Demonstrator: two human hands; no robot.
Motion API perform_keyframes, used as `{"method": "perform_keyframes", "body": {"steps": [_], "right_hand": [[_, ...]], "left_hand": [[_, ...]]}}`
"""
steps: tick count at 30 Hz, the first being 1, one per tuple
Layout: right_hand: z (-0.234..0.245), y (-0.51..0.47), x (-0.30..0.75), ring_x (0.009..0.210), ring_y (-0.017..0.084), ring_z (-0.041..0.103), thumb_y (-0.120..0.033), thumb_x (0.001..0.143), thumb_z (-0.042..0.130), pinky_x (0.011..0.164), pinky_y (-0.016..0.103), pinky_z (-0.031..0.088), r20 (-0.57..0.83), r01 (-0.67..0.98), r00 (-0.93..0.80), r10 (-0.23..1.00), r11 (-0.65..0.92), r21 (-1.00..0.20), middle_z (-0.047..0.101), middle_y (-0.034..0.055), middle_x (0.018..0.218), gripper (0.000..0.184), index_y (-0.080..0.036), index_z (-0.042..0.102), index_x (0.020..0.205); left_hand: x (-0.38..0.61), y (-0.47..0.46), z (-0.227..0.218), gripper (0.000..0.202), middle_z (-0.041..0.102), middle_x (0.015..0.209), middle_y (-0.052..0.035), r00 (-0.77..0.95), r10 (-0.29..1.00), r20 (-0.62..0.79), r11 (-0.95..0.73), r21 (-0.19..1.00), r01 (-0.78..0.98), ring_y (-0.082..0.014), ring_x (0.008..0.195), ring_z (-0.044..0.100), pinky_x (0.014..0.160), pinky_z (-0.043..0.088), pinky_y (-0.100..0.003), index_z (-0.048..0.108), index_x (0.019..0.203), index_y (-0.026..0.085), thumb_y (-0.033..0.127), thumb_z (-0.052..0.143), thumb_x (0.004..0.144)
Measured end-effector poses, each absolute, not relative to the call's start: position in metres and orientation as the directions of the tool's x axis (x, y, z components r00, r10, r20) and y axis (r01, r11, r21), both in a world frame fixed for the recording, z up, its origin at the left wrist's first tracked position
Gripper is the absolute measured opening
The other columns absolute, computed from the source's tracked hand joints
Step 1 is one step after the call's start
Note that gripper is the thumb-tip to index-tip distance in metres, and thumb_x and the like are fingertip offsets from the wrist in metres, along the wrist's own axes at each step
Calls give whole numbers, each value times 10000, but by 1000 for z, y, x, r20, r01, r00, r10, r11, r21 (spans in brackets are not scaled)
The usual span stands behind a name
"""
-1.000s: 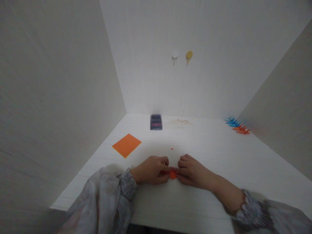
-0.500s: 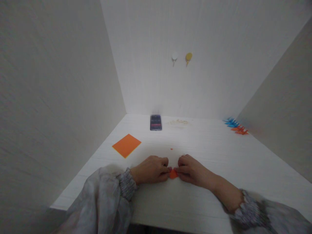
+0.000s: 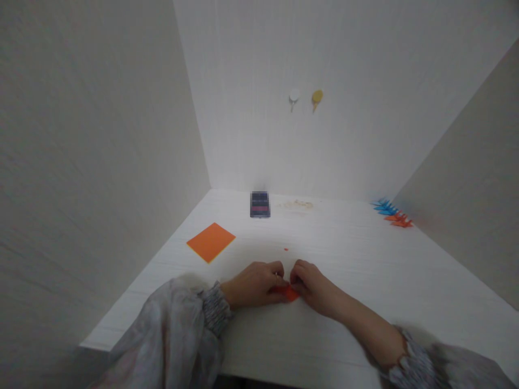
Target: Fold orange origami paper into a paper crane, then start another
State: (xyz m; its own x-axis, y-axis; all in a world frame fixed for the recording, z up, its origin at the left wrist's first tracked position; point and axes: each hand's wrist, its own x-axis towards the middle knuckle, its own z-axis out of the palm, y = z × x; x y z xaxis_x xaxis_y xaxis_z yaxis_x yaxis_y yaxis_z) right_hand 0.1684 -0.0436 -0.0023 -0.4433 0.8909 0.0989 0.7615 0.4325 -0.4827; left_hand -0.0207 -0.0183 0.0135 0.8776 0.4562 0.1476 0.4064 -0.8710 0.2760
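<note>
Between my hands, low over the white table, is a small folded piece of orange-red paper [image 3: 291, 294]. My left hand [image 3: 259, 283] has its fingers closed on the paper's left part, and a ring shows on one finger. From the other side my right hand [image 3: 314, 286] pinches the paper near its upper right edge. The fingers cover much of the paper, so its full folded shape is hidden. Just beyond the hands lies a tiny orange scrap [image 3: 286, 249].
A stack of square orange paper [image 3: 211, 242] lies to the left. At the back stands a dark, blurred-out device [image 3: 260, 205]. Blue folded paper figures [image 3: 384, 207] and orange ones [image 3: 399, 219] line the right wall. Two hooks, white [image 3: 294, 97] and yellow [image 3: 317, 97], are on the back wall.
My right hand has shifted left and closer to my left hand, with its fingers over the paper. More orange now shows under my left fingers. The view has tilted slightly.
</note>
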Motion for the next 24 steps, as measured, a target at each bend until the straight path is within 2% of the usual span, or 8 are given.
{"method": "perform_keyframes", "body": {"steps": [3,6,10,15,18,24], "right_hand": [[-2,-45,169,734,158,474,-60,692,489,663,274,374,105,775,-434,895,431,-463,530,42,779,105,-155,525,720],[-1,-47,169,721,158,477,-43,687,477,665,280,369,102,776,-439,893,434,-458,546,36,763,132,-158,524,731],[3,-50,168,719,159,475,-39,703,459,666,284,376,122,736,-473,873,467,-489,550,30,747,138,-165,514,717],[5,-53,170,743,169,456,-38,735,429,659,295,398,316,639,-497,808,588,-496,522,46,762,137,-167,474,739],[6,-53,171,767,171,459,-61,764,433,672,304,413,402,581,-497,769,639,-504,517,52,787,121,-172,475,784],[7,-52,171,831,172,479,-172,807,490,726,324,430,462,540,-475,749,662,-519,518,64,859,90,-181,521,891]], "left_hand": [[-17,-19,14,295,514,904,-9,823,553,127,-776,438,453,-104,706,521,656,411,-224,621,945,233,437,524,755],[-14,-19,13,321,507,908,-20,753,651,97,-672,535,512,-122,745,521,684,426,-240,634,904,201,427,615,676],[-11,-18,10,254,500,885,-18,721,684,111,-630,589,506,-121,751,514,695,427,-246,639,832,183,385,624,677],[-11,-16,6,259,486,798,-19,713,679,178,-604,687,404,-88,662,478,612,405,-207,632,727,144,399,588,710],[-10,-15,3,225,469,757,-7,673,702,233,-581,733,352,-68,610,446,551,376,-184,612,673,133,355,599,710],[-11,-15,2,127,455,730,0,596,717,361,-605,746,277,-74,622,438,542,359,-184,577,650,132,245,610,697]]}}
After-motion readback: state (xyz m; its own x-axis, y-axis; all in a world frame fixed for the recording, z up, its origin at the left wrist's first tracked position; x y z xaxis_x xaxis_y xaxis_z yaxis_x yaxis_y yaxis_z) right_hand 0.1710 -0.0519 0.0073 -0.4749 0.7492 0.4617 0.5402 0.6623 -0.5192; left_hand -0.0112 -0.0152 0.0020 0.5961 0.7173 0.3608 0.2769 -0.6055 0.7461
